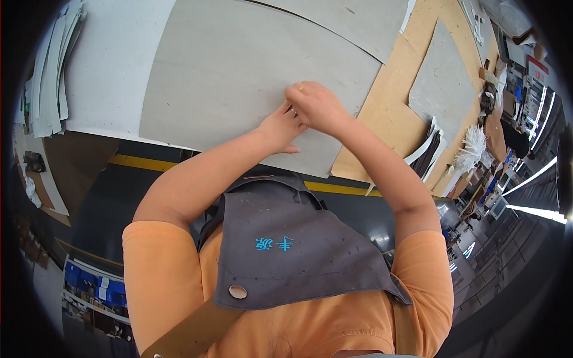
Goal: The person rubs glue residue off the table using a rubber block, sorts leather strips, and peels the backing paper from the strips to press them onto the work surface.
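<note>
My left hand (280, 130) is over a large grey sheet (215, 71), its thumb and some fingers apart, with nothing visible in it. The other fingertips are hidden behind my right hand (316, 107), which is curled closed and touches the left hand's fingers. A ring-like glint shows where the hands meet, and a small yellow spot is on the right hand's knuckles. Whatever the right fingers enclose is hidden. The grey sheet lies flat beneath both hands, close to the table's front edge.
A second grey sheet (358, 24) adjoins at the back. To the right, tan board (382, 101) carries a cut grey piece (441, 77), dark and white strips (427, 149) and a white shredded bundle (471, 148). Stacked pale strips (54, 77) hang at the left. A dark apron (298, 238) covers my front.
</note>
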The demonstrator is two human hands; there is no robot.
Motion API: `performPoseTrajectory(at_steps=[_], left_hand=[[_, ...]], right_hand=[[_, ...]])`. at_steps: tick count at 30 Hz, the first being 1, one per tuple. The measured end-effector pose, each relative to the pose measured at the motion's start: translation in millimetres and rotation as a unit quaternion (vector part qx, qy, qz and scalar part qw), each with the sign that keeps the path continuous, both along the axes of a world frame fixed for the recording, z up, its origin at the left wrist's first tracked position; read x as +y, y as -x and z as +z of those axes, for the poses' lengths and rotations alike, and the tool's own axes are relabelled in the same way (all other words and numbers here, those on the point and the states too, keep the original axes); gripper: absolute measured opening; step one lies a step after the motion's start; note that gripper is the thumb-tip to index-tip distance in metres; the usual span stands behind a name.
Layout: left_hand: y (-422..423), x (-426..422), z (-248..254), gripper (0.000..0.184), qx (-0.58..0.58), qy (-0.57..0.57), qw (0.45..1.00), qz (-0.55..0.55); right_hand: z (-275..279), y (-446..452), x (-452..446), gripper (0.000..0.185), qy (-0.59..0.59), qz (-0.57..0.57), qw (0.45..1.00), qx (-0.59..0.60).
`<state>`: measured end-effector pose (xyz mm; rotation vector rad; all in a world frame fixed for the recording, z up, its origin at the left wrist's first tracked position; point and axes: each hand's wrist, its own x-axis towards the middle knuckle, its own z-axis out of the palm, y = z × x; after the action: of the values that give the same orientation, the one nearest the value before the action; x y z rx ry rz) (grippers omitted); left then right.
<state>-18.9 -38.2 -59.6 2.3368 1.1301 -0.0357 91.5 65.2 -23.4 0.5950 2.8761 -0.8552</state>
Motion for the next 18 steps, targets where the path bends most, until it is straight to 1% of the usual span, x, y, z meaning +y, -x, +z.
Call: performPoseTrajectory(at_steps=[2,5,8,11,12,13,14,15,16,17,18], left_hand=[[-3.8,5.6,-0.1,0.076,0.015,0.127,0.992,-0.012],[-4.2,0.8,-6.3,0.077,0.01,0.064,0.998,-0.017],[0.8,-1.6,-5.4,0.077,-0.03,-0.089,0.995,0.016],[3.4,0.2,-0.3,0.085,-0.017,-0.083,0.996,0.0],[1.8,-1.4,-1.4,0.086,-0.014,-0.034,0.999,-0.002],[-1.1,-1.8,-6.2,0.087,-0.013,0.004,1.0,-0.005],[-4.3,-6.0,-17.9,0.09,-0.106,0.085,0.989,0.055],[-8.0,-15.0,-35.1,0.092,-0.156,0.073,0.982,0.083],[-7.5,-12.4,-31.1,0.092,-0.14,0.066,0.984,0.086],[-5.1,-10.4,-25.8,0.093,-0.142,0.035,0.986,0.079],[-4.2,-6.2,-20.5,0.092,-0.103,0.043,0.993,0.045]], right_hand=[[-9.9,2.0,-9.0,0.012,0.01,0.041,0.999,0.017],[-2.4,-4.1,1.4,0.013,-0.003,0.054,0.998,-0.01],[2.9,-9.5,11.3,0.014,-0.029,0.031,0.999,-0.024],[6.5,-4.7,11.4,0.013,-0.032,-0.01,0.998,-0.051],[8.5,-2.2,9.2,0.013,-0.031,-0.025,0.997,-0.064],[1.6,1.5,-0.7,0.012,-0.004,0.002,1.0,-0.028],[-10.7,5.9,-8.7,0.011,0.008,0.033,0.999,0.005],[-19.2,8.9,-17.7,0.01,0.0,0.053,0.996,-0.066],[-20.0,9.6,-15.0,0.009,0.006,0.041,0.996,-0.08],[-34.0,3.4,-11.6,0.011,0.004,0.053,0.998,-0.044],[-21.1,5.6,-3.3,0.016,0.01,0.088,0.994,-0.066]])
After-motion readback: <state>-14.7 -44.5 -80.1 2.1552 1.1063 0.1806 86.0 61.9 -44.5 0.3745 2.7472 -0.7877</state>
